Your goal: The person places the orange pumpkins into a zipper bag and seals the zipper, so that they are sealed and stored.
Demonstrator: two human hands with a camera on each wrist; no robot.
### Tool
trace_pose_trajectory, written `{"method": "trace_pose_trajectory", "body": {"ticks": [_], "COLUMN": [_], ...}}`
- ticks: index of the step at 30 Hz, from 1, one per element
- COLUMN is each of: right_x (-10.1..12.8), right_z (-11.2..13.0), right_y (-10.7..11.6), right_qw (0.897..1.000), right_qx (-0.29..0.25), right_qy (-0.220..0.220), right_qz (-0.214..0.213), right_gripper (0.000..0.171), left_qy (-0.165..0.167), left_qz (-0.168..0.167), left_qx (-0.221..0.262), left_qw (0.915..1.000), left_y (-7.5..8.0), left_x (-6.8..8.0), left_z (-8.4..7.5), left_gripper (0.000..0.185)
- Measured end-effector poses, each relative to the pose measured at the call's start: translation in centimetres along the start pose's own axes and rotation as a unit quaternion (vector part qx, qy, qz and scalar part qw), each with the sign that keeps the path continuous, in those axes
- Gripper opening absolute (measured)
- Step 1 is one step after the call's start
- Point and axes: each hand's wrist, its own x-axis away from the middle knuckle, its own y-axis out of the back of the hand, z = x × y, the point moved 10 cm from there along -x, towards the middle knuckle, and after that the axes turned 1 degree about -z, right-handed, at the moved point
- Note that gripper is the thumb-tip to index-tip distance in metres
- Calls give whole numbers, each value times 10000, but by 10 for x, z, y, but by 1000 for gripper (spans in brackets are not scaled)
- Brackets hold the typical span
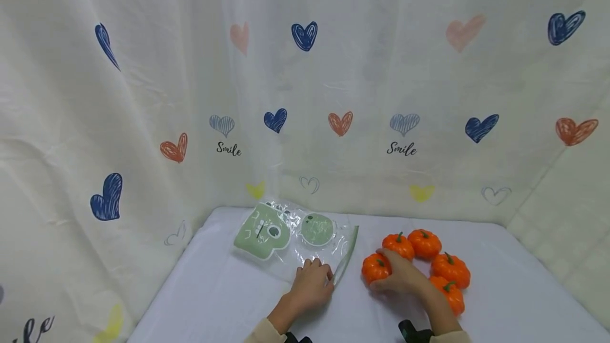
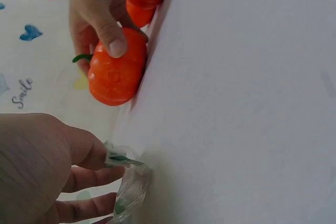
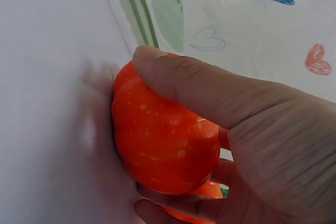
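Because the pumpkin (image 1: 373, 271) is round and glossy, my right hand (image 1: 404, 278) wraps it from 2 sides, thumb opposite fingers, on or just above the white table (image 1: 352, 311); I cannot tell which. 4 other pumpkins (image 1: 425, 244) curve behind and to its right, probably bunched for this hand's easy reach. My left hand (image 1: 312, 286) pinches the clear bag (image 1: 295, 237) by its green-edged end, presumably because thin film slides unless steadied.
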Motion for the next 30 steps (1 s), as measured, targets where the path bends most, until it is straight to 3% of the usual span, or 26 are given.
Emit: {"method": "trace_pose_trajectory", "body": {"ticks": [3,6,12,20,30], "right_x": [-2,-3,0,3,5], "right_z": [0,2,4,12,20], "right_y": [2,4,9,19,21], "right_qw": [10000,10000,9996,9980,9974], "right_qx": [-20,-94,-244,-316,-423], "right_qy": [14,5,-2,379,348], "right_qz": [-17,-31,-160,-403,-478], "right_gripper": [104,105,101,100,104], "left_qy": [55,88,-72,-262,110], "left_qz": [-223,-443,-924,-1735,-2011], "left_qx": [-43,-205,-352,-845,-1232], "left_qw": [9997,9988,9951,9809,9717], "left_y": [5,12,25,45,60], "left_x": [-1,1,7,9,13], "left_z": [-1,-4,-12,-24,-25], "left_gripper": [8,16,24,29,18]}}
